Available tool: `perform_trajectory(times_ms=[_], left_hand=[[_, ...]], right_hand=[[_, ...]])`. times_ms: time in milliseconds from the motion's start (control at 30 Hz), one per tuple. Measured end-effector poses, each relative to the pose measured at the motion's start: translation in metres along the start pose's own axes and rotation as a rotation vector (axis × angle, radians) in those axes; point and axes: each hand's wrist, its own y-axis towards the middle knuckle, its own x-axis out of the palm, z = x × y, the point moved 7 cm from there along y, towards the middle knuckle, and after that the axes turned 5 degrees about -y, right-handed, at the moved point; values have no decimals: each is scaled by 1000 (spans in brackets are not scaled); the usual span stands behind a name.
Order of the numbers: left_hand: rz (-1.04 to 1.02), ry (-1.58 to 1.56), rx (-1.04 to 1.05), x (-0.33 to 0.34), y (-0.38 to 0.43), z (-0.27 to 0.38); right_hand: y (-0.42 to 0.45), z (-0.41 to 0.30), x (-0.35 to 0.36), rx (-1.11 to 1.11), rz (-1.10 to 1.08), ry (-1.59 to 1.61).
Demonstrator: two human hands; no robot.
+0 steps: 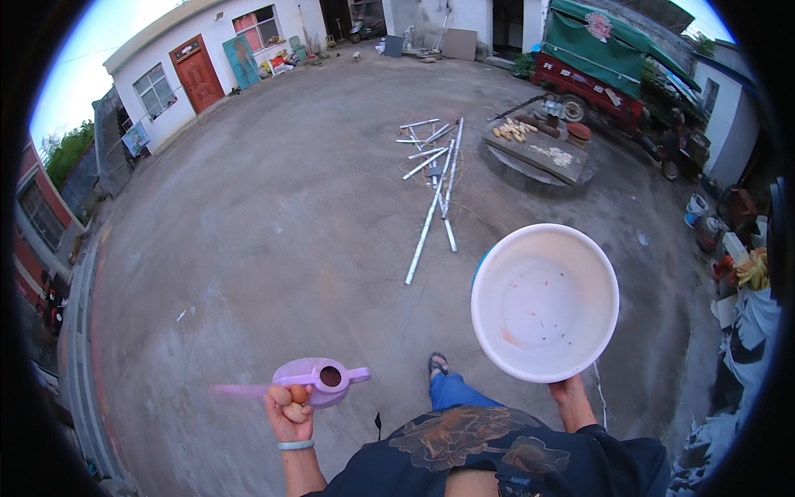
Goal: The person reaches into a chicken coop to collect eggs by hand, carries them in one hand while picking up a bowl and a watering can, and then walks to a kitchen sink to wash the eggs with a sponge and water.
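My left hand [289, 422] holds several eggs [294, 411], one browner than the others, in its upturned palm. A pale bangle [296, 445] circles that wrist. Just beyond the eggs is a pink plastic watering can [313, 380] with a long spout pointing left; whether it stands on the ground is hard to tell. On the right, my right hand [566, 391] grips the near rim of a large white plastic basin [540, 304], its fingers hidden beneath. The basin is tilted towards me and has only small dark and reddish specks inside.
Metal tubes [428, 230] and thin wire lie on the concrete ground ahead. Beyond them, a round stone base carries a slab [528, 149] with corn cobs [514, 130]. A red cargo tricycle [590, 93] stands behind it. Buckets and sacks [754, 323] line the right edge.
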Motion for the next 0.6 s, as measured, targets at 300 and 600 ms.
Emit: perform_trajectory(times_ms=[300, 600], left_hand=[[102, -80, 2, 44, 192, 33], [-181, -38, 182, 84, 371, 97]], right_hand=[[173, 28, 200, 97, -22, -182], [341, 76, 455, 195, -107, -78]])
